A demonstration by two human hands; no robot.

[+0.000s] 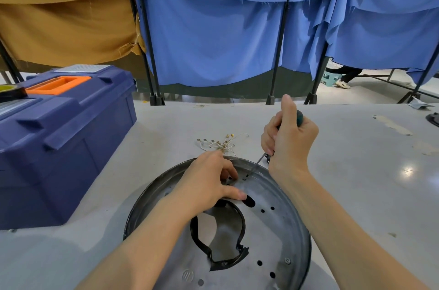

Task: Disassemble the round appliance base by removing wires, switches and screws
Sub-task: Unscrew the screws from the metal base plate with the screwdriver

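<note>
The round metal appliance base (280,223) lies flat on the table in front of me, with a large black-rimmed cutout in its middle and several small holes. My right hand (288,137) grips a green-handled screwdriver (298,118) whose thin shaft slants down to a screw (245,178) near the base's far rim. My left hand (209,180) rests on the base beside that screw, fingers curled against the metal. Another screw (287,260) sits near the right rim. A bundle of removed white wires (222,143) with brass terminals lies just beyond the base.
A large blue toolbox (59,142) with an orange handle stands at the left of the table. Blue and tan cloth screens hang on black stands behind the table. A strip of tape (392,125) lies on the table's right side.
</note>
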